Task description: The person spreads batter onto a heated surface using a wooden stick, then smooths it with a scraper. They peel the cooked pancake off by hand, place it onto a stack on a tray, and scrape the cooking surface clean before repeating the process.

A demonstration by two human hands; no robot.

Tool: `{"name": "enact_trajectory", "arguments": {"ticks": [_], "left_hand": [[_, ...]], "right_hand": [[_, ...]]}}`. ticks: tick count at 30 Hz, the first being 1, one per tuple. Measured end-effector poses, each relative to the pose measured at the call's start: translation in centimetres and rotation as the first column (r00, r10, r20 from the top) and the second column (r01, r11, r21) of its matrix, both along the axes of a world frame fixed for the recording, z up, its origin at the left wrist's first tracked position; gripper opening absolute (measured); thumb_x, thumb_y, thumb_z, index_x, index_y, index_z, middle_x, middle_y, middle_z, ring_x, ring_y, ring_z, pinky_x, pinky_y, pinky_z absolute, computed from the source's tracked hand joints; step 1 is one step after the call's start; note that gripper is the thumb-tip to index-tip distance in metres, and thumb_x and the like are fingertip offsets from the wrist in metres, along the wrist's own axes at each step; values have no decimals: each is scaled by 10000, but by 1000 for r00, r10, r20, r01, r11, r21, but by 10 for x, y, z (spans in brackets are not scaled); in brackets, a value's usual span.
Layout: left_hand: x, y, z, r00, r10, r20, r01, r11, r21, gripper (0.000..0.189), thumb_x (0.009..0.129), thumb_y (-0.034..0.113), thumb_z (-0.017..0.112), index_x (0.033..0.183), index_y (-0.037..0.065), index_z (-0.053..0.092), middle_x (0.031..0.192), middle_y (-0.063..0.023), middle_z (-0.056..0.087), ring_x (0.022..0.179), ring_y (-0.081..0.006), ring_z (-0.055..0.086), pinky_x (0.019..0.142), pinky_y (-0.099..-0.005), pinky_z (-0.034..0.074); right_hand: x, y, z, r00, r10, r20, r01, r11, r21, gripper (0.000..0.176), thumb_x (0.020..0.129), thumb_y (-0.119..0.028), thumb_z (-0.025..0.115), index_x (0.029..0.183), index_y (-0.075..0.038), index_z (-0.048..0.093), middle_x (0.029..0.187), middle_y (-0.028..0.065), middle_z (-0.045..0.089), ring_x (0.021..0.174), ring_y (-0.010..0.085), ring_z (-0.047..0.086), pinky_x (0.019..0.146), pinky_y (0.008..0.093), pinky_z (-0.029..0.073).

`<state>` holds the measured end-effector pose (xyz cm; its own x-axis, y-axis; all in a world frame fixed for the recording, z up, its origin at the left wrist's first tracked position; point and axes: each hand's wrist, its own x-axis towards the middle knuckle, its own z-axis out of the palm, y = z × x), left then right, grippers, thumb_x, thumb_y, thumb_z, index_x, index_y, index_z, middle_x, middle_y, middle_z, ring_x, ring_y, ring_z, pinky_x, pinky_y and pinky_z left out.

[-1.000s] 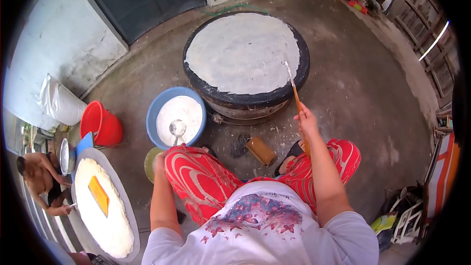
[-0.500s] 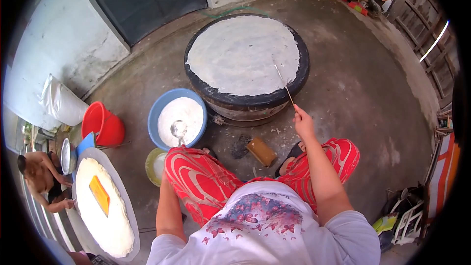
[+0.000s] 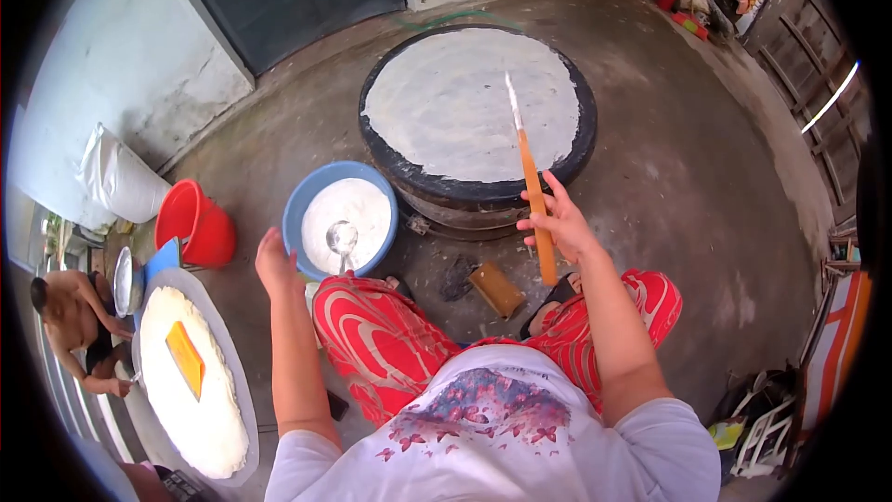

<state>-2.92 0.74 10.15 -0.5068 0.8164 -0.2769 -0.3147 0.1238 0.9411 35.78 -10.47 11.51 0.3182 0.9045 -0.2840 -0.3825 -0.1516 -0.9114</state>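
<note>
My right hand (image 3: 563, 223) holds a long spatula (image 3: 531, 167) by its orange wooden handle. Its thin blade, smeared with white, points up over the round griddle (image 3: 587, 135). A wide white sheet of batter (image 3: 465, 102) covers most of the griddle's dark top. To the left, my left hand (image 3: 276, 265) is raised beside the blue basin (image 3: 295, 207), with nothing visible in it and its fingers loosely extended. White batter or flour (image 3: 346, 214) fills much of the basin, and a metal ladle (image 3: 342, 238) rests in it.
A red bucket (image 3: 193, 223) and a white sack (image 3: 123, 175) stand at the left. Nearer is a stack of pale round sheets (image 3: 209, 432) with an orange board (image 3: 186, 359) on top. Another person (image 3: 74, 321) bends beside it. A brown block (image 3: 496, 289) lies near my feet.
My left hand has risen from behind the knee to beside the basin. In my right hand the spatula has turned more upright and shows its broad side; the grip has shifted.
</note>
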Motion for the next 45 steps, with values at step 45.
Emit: {"name": "enact_trajectory", "arguments": {"ticks": [45], "left_hand": [[145,51,36,745,-507,433,558,830,12,278,802,126,481,1031,-26,523,996,-98,524,894,-216,512,791,-347,433]], "right_hand": [[81,44,-74,200,163,966,415,879,-234,346,841,-154,449,1180,-138,514,857,207,578,784,339,560,695,385,447]]}}
